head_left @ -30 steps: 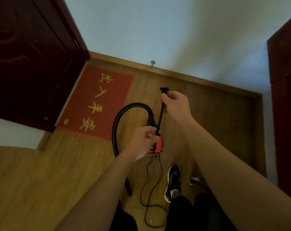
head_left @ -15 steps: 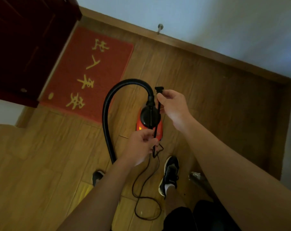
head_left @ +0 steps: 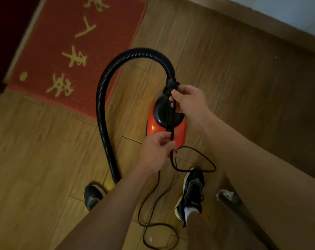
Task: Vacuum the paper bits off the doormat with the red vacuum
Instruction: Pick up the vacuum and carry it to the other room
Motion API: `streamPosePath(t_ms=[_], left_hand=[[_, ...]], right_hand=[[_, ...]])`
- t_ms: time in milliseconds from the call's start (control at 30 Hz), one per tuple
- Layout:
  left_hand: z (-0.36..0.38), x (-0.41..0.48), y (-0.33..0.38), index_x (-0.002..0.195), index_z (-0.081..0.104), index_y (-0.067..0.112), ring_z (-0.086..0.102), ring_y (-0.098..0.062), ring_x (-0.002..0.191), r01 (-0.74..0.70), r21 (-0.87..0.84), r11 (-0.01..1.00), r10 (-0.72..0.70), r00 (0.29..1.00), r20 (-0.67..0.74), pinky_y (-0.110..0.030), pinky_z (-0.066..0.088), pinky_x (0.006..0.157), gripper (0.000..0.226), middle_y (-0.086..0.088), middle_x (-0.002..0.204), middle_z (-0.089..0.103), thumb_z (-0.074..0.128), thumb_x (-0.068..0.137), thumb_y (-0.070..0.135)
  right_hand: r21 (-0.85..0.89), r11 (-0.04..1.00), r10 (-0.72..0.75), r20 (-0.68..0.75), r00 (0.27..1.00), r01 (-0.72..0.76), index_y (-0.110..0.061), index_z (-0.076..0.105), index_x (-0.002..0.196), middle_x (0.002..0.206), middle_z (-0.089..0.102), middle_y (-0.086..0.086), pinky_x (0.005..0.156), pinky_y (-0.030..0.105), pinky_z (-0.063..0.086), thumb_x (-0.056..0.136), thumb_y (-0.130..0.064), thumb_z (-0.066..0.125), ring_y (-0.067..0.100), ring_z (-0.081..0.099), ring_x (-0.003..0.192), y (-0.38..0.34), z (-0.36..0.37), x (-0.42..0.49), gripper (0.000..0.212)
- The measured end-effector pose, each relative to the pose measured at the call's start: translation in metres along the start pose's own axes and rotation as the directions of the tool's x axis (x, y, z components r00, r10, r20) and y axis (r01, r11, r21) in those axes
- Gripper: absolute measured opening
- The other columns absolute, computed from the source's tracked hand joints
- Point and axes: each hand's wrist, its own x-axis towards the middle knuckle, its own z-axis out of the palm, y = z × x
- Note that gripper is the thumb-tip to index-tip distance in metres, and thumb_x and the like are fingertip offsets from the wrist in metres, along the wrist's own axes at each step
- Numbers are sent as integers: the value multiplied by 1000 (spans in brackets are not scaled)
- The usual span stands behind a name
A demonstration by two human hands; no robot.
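Note:
The red vacuum (head_left: 180, 129) with a black top sits on the wooden floor just in front of my feet. Its black ribbed hose (head_left: 106, 94) arcs up from the body and down to the left. I hold a folded bundle of black power cord (head_left: 172, 120) above the vacuum. My right hand (head_left: 189, 101) grips the bundle's upper end by the plug. My left hand (head_left: 156, 150) pinches its lower end. Loose cord (head_left: 160, 224) loops down to the floor. The red doormat (head_left: 77, 51) with yellow characters lies at upper left; paper bits on it are not discernible.
A dark red door (head_left: 3, 33) borders the doormat on the left. A wooden skirting board (head_left: 261, 22) and pale wall run along the upper right. My two dark shoes (head_left: 192, 192) stand on the floor, cord trailing between them. A dark object (head_left: 228, 197) lies by my right foot.
The view has tilted down and closer to the vacuum. Both hands have kept hold of the cord bundle, which now hangs lower over the vacuum body, with more loose cord looping below.

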Motion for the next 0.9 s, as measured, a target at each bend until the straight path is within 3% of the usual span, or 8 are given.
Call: streamPosePath(t_ms=[133,200,433,567,667,767,900], left_hand=[[2,35,-31,108,71,17,73,-29,76,-7,17,1000,7,1000,-20,-44,62,79,23,-18,92,74,59,99,1],[3,49,-42,104,71,20,69,-29,71,-18,6,1000,18,1000,-25,-50,60,79,25,-23,91,73,58,98,-1],[10,89,-71,101,70,22,68,-16,68,21,-41,999,-24,997,-69,-33,62,71,21,-19,93,75,61,98,3],[11,107,-84,92,69,29,72,-20,82,53,-67,996,-58,995,-77,-42,61,86,25,-7,86,76,63,97,5],[10,115,-89,92,70,25,71,-18,78,66,-94,993,-73,995,-74,-43,60,85,22,-4,82,75,64,96,4],[10,119,-89,88,71,21,70,-19,74,87,-133,987,-99,992,-82,-41,60,79,19,-7,79,74,66,96,4],[10,120,-88,86,71,17,73,-21,74,111,-146,983,-128,986,-111,-33,62,70,13,-10,80,76,68,95,8]], right_hand=[[-36,999,13,-7,1000,-14,-19,67,100,86,69,1,77,36,62,94,-6,65,15,68,76,34,4,37,14],[-43,999,20,-15,1000,-21,-18,68,102,82,68,-2,75,35,61,92,-4,67,14,68,75,49,3,54,18],[-52,998,28,-6,1000,-29,-17,65,110,89,68,-1,76,32,61,93,0,65,14,69,82,82,3,91,25],[-93,996,12,-19,1000,-14,-14,65,117,91,67,-1,69,25,59,92,-2,67,13,69,82,88,4,103,28],[-170,985,-35,-29,999,30,-16,64,122,95,67,-4,59,15,48,92,-7,68,10,67,82,89,6,107,32],[-198,978,-74,-42,996,64,-16,66,123,97,69,-5,67,17,50,92,-9,70,10,68,88,92,8,110,33],[-222,968,-133,-49,990,119,-22,69,113,91,71,-7,88,31,58,90,-7,71,11,70,91,95,10,114,27]])
